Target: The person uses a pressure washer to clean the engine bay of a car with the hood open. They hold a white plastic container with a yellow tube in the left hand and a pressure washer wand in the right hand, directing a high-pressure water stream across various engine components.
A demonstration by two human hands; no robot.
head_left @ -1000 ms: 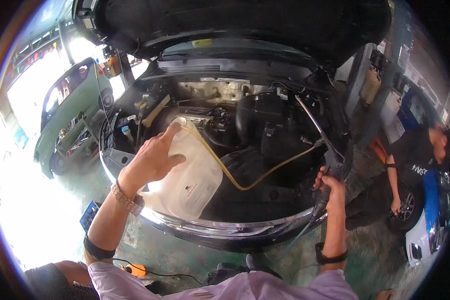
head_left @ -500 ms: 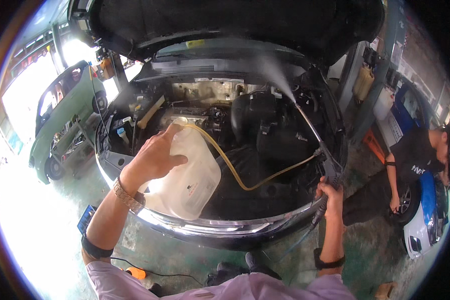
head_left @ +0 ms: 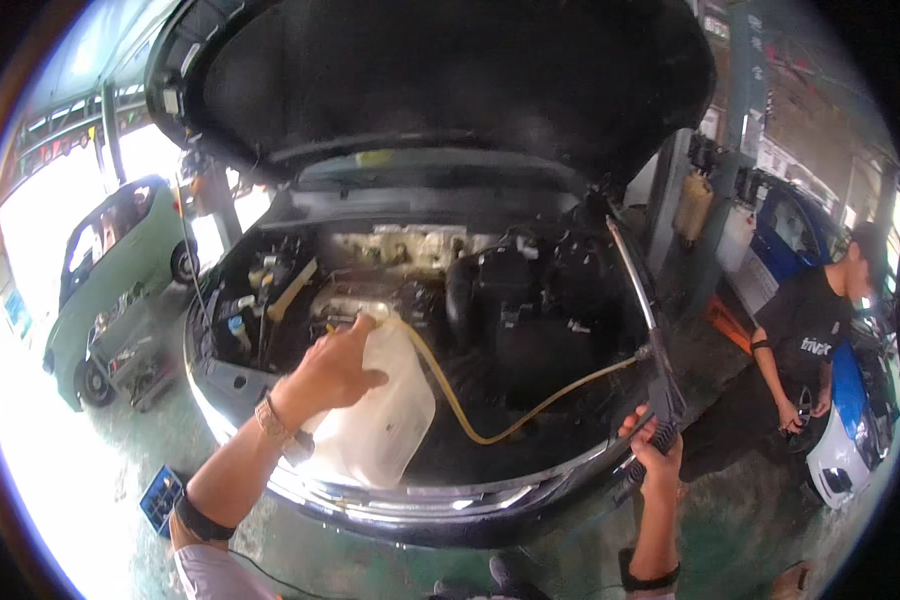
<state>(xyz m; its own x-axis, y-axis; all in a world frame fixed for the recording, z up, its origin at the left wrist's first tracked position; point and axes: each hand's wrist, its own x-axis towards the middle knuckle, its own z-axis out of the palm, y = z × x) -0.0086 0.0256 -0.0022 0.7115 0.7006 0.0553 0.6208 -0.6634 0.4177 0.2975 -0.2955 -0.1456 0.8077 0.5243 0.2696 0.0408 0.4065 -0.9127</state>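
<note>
The left hand (head_left: 335,370) lies across the top of a translucent white plastic jug (head_left: 375,420), its fingers (head_left: 365,378) spread and pressed on the jug's upper shoulder, steadying it on the front edge of the open engine bay (head_left: 530,320). A yellow hose (head_left: 470,420) runs from the jug's neck, dips in a loop and climbs to the long spray wand (head_left: 635,290), which the right hand (head_left: 655,445) grips at its handle with the fingers wrapped tight around it. The wand's thin tube points up and back over the engine.

To do this well, the jug should stay upright and firmly pinned so that the hose end does not pull out of its neck, and the hose should keep some slack as the wand moves. The nozzle tip appears to sit near the back of the bay, though it is too dark there to be sure.

Compared with half a second ago, the faint mist above the engine has gone, the view sits closer to the car, and both hands hold the same grip. A person in a black shirt (head_left: 810,330) stands beside a blue car (head_left: 850,440) to the right; a green car (head_left: 100,270) is parked at the left.
</note>
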